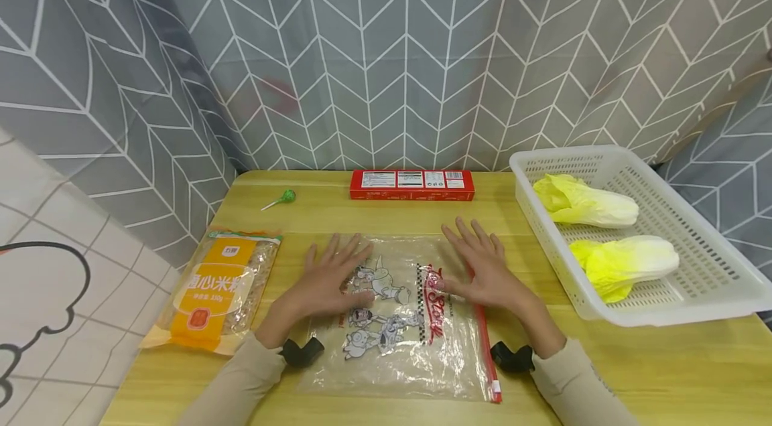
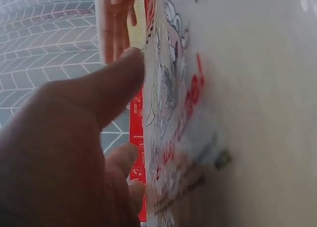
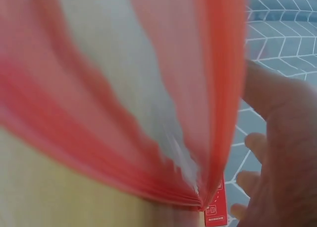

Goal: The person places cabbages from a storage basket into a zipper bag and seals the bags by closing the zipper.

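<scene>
A clear plastic zipper bag printed with cartoon figures and red lettering lies flat on the table. Its red zipper edge faces right; close up in the right wrist view, the two red edges stand apart like a parted mouth. Over the bag's left side my left hand spreads its fingers, thumb pointing inward. My right hand lies at the upper right of the bag, fingers spread, thumb over the lettering. Neither hand grips anything. Whether the palms press on the plastic cannot be told.
On the left lies an orange-labelled food packet. A green lollipop and a long red box are at the back. To the right, a white plastic basket holds two cabbages. A grey patterned curtain hangs behind the table.
</scene>
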`<control>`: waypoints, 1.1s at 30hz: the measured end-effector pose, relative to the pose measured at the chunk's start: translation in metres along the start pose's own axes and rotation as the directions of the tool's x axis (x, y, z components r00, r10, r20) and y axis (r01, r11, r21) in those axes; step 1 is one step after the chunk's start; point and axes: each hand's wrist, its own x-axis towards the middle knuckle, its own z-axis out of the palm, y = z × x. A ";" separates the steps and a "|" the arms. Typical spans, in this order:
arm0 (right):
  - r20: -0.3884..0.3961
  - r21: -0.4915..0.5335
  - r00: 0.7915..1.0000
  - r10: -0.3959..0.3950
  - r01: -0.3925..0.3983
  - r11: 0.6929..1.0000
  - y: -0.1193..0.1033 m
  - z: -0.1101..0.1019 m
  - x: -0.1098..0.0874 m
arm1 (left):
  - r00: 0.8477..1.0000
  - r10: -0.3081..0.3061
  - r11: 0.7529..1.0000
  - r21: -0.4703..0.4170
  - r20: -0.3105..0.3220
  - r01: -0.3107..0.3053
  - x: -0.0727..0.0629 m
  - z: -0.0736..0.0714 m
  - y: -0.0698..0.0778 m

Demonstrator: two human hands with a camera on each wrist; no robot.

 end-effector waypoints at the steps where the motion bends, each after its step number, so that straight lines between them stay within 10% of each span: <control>1: 0.005 0.005 1.000 -0.005 0.005 1.000 0.001 0.001 0.000 | 1.000 -0.004 1.000 0.001 0.005 0.004 0.000 0.001 0.000; 10: 0.079 0.094 0.997 -0.028 0.020 0.995 0.004 0.005 -0.006 | 1.000 0.004 1.000 0.007 0.014 -0.004 0.000 0.005 -0.005; 33: 0.104 -0.046 0.994 -0.025 0.030 0.998 0.010 0.014 -0.004 | 1.000 0.019 0.999 0.026 0.018 -0.019 0.002 0.003 -0.010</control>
